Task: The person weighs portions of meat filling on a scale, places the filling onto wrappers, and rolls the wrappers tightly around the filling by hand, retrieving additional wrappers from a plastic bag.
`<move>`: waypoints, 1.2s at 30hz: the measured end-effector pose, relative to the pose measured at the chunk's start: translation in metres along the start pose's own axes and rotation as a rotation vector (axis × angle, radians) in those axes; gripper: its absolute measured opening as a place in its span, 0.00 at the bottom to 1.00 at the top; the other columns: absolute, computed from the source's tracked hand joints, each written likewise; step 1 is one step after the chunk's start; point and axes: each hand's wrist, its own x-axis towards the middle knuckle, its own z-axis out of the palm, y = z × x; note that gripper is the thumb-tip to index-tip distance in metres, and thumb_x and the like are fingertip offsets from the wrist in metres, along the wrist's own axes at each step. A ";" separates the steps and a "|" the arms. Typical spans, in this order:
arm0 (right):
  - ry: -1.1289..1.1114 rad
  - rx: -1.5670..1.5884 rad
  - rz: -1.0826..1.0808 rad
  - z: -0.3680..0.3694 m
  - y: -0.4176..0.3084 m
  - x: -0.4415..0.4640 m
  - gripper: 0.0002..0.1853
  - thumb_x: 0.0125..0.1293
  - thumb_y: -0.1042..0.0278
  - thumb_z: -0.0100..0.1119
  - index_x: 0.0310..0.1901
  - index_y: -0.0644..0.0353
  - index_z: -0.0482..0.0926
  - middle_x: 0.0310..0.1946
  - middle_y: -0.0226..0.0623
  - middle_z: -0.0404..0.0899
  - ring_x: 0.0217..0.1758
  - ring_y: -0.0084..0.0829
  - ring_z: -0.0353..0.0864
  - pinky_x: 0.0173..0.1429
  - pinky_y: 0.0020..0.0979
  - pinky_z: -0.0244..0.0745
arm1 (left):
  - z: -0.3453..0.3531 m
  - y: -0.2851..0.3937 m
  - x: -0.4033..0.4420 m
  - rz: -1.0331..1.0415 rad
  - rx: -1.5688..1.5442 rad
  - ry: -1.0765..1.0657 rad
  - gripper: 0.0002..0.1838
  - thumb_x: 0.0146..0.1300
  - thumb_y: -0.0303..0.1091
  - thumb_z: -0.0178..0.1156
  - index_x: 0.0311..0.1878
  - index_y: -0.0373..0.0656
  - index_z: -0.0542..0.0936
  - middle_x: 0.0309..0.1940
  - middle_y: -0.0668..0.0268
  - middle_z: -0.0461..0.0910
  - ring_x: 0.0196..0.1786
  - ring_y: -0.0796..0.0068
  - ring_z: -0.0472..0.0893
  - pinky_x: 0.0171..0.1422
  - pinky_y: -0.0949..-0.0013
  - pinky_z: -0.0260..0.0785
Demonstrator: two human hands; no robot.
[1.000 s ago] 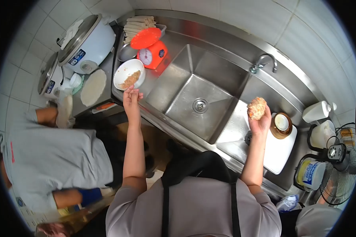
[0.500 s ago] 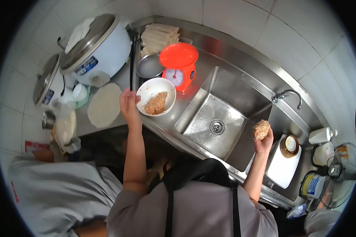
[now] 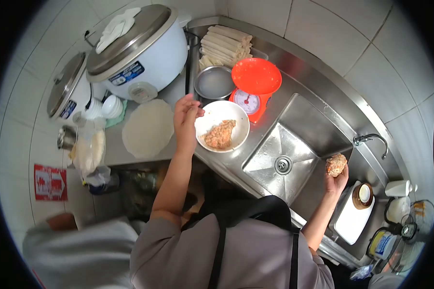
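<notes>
1. The ball of filling (image 3: 336, 165), one in all, sits in the raised right hand (image 3: 336, 182), whose grip is closed around its lower part, at the right end of the sink (image 3: 270, 139), much as half a second ago.
2. The left hand (image 3: 184, 118) holds nothing, its grip open with loosely bent fingers; it is at the left side of the white bowl (image 3: 210, 114). A second ago it was at the bowl's near rim. Whether it touches the rim, I cannot tell.
3. One bowl, with one clump of filling (image 3: 220, 134) in it.
4. Behind the bowl on the surface (image 3: 226, 161): one red scale (image 3: 255, 86), one metal dish (image 3: 213, 83) and a stack of rolls (image 3: 225, 45), too overlapped to count.
5. To the left: one round sheet (image 3: 148, 129) and two rice cookers, one large (image 3: 159, 58), one smaller (image 3: 73, 91).
6. To the right: one tap (image 3: 371, 139) and one white board (image 3: 354, 219).
7. The view has swung left, so one red sign (image 3: 50, 182) now shows fully above one co-worker's grey shirt (image 3: 89, 250).
</notes>
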 end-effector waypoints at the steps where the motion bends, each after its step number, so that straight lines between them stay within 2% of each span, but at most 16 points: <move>1: -0.023 0.037 -0.027 0.003 0.005 -0.003 0.15 0.68 0.64 0.42 0.49 0.63 0.72 0.45 0.43 0.77 0.45 0.40 0.77 0.48 0.41 0.76 | -0.010 0.003 0.008 -0.014 -0.001 -0.017 0.17 0.63 0.26 0.49 0.55 0.37 0.67 0.40 0.65 0.72 0.36 0.80 0.75 0.43 0.76 0.69; 9: -0.121 0.081 -0.154 0.059 0.073 -0.017 0.17 0.68 0.63 0.41 0.52 0.65 0.71 0.48 0.47 0.75 0.49 0.43 0.74 0.49 0.41 0.74 | -0.145 0.031 0.078 0.018 0.077 0.059 0.16 0.64 0.27 0.50 0.54 0.37 0.68 0.38 0.66 0.72 0.34 0.79 0.73 0.44 0.75 0.66; 12: -0.021 0.069 -0.171 0.100 0.116 -0.007 0.18 0.68 0.63 0.42 0.54 0.64 0.71 0.50 0.47 0.74 0.50 0.43 0.73 0.49 0.40 0.73 | -0.178 0.044 0.093 0.053 0.030 0.127 0.15 0.63 0.26 0.50 0.54 0.37 0.68 0.38 0.67 0.72 0.35 0.79 0.73 0.44 0.75 0.66; 15: -0.235 0.037 0.031 0.148 0.182 0.009 0.19 0.67 0.63 0.43 0.54 0.66 0.69 0.48 0.44 0.74 0.49 0.39 0.74 0.49 0.39 0.73 | -0.193 0.058 0.096 0.086 0.105 0.207 0.16 0.63 0.26 0.50 0.54 0.36 0.67 0.38 0.66 0.72 0.35 0.79 0.73 0.45 0.75 0.66; 16: -0.152 -0.056 0.035 0.160 0.210 0.015 0.18 0.67 0.62 0.43 0.53 0.64 0.70 0.46 0.42 0.74 0.47 0.36 0.74 0.49 0.37 0.73 | -0.196 0.062 0.094 0.116 0.082 0.214 0.16 0.63 0.26 0.50 0.54 0.36 0.67 0.38 0.66 0.72 0.35 0.79 0.73 0.45 0.75 0.66; 17: -0.300 -0.101 0.128 0.169 0.241 0.020 0.18 0.67 0.61 0.43 0.52 0.63 0.70 0.46 0.40 0.75 0.47 0.33 0.75 0.50 0.35 0.73 | -0.197 0.065 0.092 0.141 0.060 0.227 0.16 0.63 0.26 0.50 0.54 0.36 0.67 0.38 0.66 0.72 0.35 0.79 0.73 0.45 0.75 0.66; 18: -0.102 -0.146 0.161 0.202 0.282 0.012 0.19 0.68 0.62 0.43 0.54 0.67 0.69 0.45 0.40 0.74 0.45 0.32 0.75 0.48 0.32 0.73 | -0.200 0.068 0.086 0.167 0.038 0.249 0.16 0.63 0.26 0.50 0.54 0.36 0.67 0.38 0.66 0.72 0.35 0.79 0.73 0.45 0.75 0.66; 20: -0.267 -0.282 0.377 0.221 0.349 0.014 0.19 0.69 0.58 0.41 0.51 0.65 0.70 0.43 0.39 0.75 0.43 0.31 0.76 0.46 0.33 0.74 | -0.207 0.073 0.074 0.220 0.079 0.289 0.17 0.63 0.26 0.50 0.55 0.36 0.66 0.38 0.66 0.72 0.35 0.79 0.73 0.46 0.75 0.66; 21: -0.222 -0.326 0.490 0.255 0.377 -0.006 0.18 0.69 0.57 0.42 0.49 0.64 0.70 0.43 0.39 0.75 0.41 0.31 0.77 0.42 0.33 0.74 | -0.211 0.078 0.065 0.252 0.106 0.304 0.17 0.63 0.26 0.50 0.55 0.36 0.66 0.38 0.66 0.72 0.35 0.79 0.73 0.46 0.75 0.66; 23: -0.544 -0.525 0.620 0.260 0.439 -0.006 0.16 0.65 0.60 0.51 0.49 0.62 0.70 0.38 0.35 0.75 0.37 0.29 0.76 0.37 0.30 0.73 | -0.222 0.086 0.052 0.247 0.149 0.332 0.15 0.63 0.25 0.50 0.53 0.36 0.67 0.38 0.66 0.73 0.36 0.79 0.73 0.45 0.75 0.66; 24: -0.625 -0.789 0.545 0.269 0.465 -0.015 0.18 0.64 0.65 0.54 0.52 0.62 0.68 0.39 0.36 0.74 0.36 0.30 0.77 0.40 0.32 0.73 | -0.228 0.089 0.043 0.242 0.170 0.346 0.14 0.63 0.25 0.50 0.52 0.35 0.68 0.38 0.66 0.73 0.37 0.79 0.73 0.45 0.75 0.67; 25: -0.866 -1.118 0.306 0.274 0.490 -0.018 0.16 0.61 0.68 0.56 0.50 0.60 0.71 0.38 0.38 0.74 0.38 0.34 0.76 0.43 0.32 0.72 | -0.237 0.089 0.039 0.240 0.231 0.333 0.13 0.63 0.24 0.50 0.50 0.35 0.69 0.38 0.66 0.73 0.37 0.80 0.73 0.45 0.75 0.66; 27: -1.218 -1.250 -0.086 0.291 0.522 -0.032 0.14 0.57 0.72 0.58 0.46 0.60 0.74 0.39 0.40 0.75 0.42 0.39 0.75 0.49 0.32 0.69 | -0.263 0.075 0.037 0.230 0.344 0.302 0.11 0.63 0.24 0.50 0.48 0.35 0.71 0.38 0.67 0.73 0.36 0.81 0.73 0.47 0.75 0.65; 30: -1.611 -1.517 -0.273 0.283 0.567 -0.034 0.15 0.52 0.76 0.58 0.43 0.60 0.75 0.41 0.41 0.74 0.46 0.44 0.73 0.54 0.35 0.67 | -0.306 0.038 0.038 0.170 0.397 0.209 0.07 0.63 0.26 0.52 0.44 0.38 0.73 0.38 0.67 0.74 0.38 0.79 0.74 0.42 0.75 0.68; 31: -1.690 -1.714 -0.194 0.283 0.574 -0.038 0.15 0.47 0.80 0.57 0.40 0.58 0.76 0.42 0.39 0.74 0.48 0.43 0.71 0.55 0.36 0.66 | -0.312 0.033 0.036 0.130 0.501 0.188 0.08 0.62 0.26 0.53 0.44 0.39 0.73 0.38 0.67 0.75 0.38 0.78 0.75 0.42 0.75 0.68; 36: -1.522 -1.514 -0.260 0.282 0.555 -0.043 0.15 0.45 0.80 0.60 0.37 0.55 0.80 0.40 0.34 0.77 0.44 0.42 0.72 0.51 0.35 0.68 | -0.333 0.012 0.039 0.066 0.760 0.004 0.07 0.59 0.26 0.57 0.41 0.42 0.76 0.38 0.66 0.77 0.40 0.71 0.77 0.43 0.71 0.68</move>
